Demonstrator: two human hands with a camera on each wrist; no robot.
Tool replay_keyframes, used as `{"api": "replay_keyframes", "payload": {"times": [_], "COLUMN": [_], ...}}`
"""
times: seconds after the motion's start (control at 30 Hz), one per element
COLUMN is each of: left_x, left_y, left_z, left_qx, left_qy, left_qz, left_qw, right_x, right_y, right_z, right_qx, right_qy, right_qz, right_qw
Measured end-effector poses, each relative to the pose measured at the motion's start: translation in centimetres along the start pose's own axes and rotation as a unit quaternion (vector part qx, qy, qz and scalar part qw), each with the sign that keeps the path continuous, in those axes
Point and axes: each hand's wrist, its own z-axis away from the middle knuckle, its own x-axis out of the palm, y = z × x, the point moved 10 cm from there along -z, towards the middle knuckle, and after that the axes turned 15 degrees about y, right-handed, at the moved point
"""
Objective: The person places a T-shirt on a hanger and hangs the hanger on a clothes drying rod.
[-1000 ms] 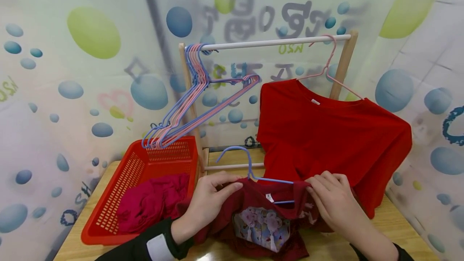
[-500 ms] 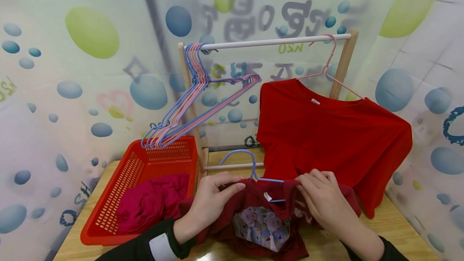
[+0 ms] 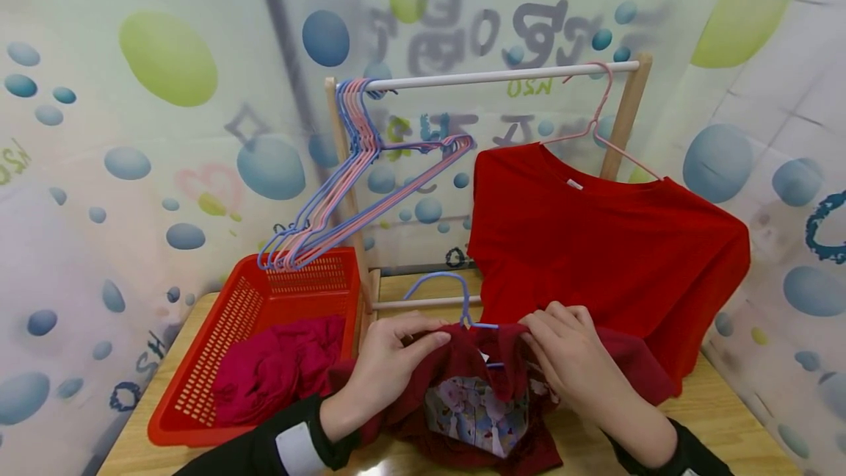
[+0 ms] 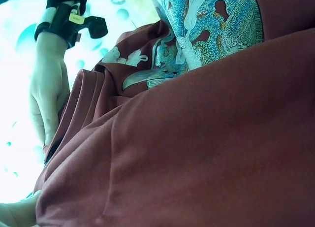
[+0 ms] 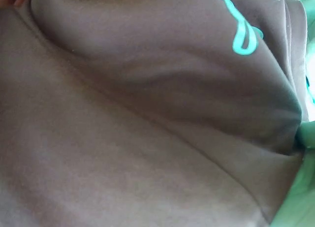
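Observation:
A maroon shirt (image 3: 410,395) with a flowered, tasselled front panel (image 3: 479,411) is held up by its neckline between both hands. My left hand (image 3: 390,362) pinches the neckline's left side between thumb and fingers. On the opposite side, my right hand (image 3: 568,347) grips the fabric, its thumb hidden. From the collar rises the hook of a blue hanger (image 3: 468,300); short lengths of its bars show in the neck opening, and the rest is inside the shirt. Maroon cloth (image 4: 206,143) fills most of the left wrist view, and cloth (image 5: 123,123) likewise covers the right wrist view.
A red plastic basket (image 3: 192,358) with crumpled crimson cloth (image 3: 277,366) stands at left. Behind the hands, a rack's white rail (image 3: 489,78) bears several blue and pink hangers (image 3: 360,160) and a bright red shirt (image 3: 608,241) on a pink hanger (image 3: 598,120). Wooden table (image 3: 714,417) below.
My right hand has moved left along the neckline, and more maroon sleeve shows beyond it. The blue hook has shifted slightly right, with less of its bar visible. My left hand keeps its pinch.

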Motion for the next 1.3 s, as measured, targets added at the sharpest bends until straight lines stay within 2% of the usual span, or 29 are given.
{"api": "replay_keyframes", "payload": {"times": [0.37,0.5,0.63,0.83,0.93,1.0,1.13,1.23,1.3], "left_x": [0.6,0.8,1.0,1.5,2.0,2.4,3.5,3.9,3.5], "left_y": [0.2,0.3,0.3,0.5,0.9,1.5,2.7,3.0,2.8], "left_z": [0.0,0.0,0.0,-0.1,-0.2,-0.3,-0.1,0.0,0.0], "left_qx": [0.005,0.007,0.007,0.013,0.035,0.066,0.138,0.158,0.160], "left_qy": [-0.009,-0.011,-0.011,-0.023,-0.040,-0.056,-0.100,-0.133,-0.136], "left_qz": [0.020,0.012,0.004,-0.022,-0.046,-0.066,-0.107,-0.126,-0.135], "left_qw": [0.9997,0.9998,0.9999,0.9994,0.9975,0.9941,0.9796,0.9703,0.9683], "right_x": [0.6,0.8,0.6,-0.4,-0.7,-0.9,-1.3,-1.6,-1.9], "right_y": [-0.5,-0.8,-1.0,-0.7,-0.3,0.0,0.5,1.1,1.5], "right_z": [-0.5,-0.6,-0.7,-0.8,-0.5,-0.4,-0.1,0.2,0.5], "right_qx": [-0.003,-0.010,-0.020,-0.025,-0.018,-0.012,0.003,0.020,0.029], "right_qy": [-0.015,-0.013,0.002,0.046,0.057,0.061,0.065,0.066,0.068], "right_qz": [0.015,0.011,0.001,-0.026,-0.038,-0.045,-0.059,-0.065,-0.065], "right_qw": [1.000,1.000,1.000,0.998,0.997,0.997,0.996,0.995,0.995]}}
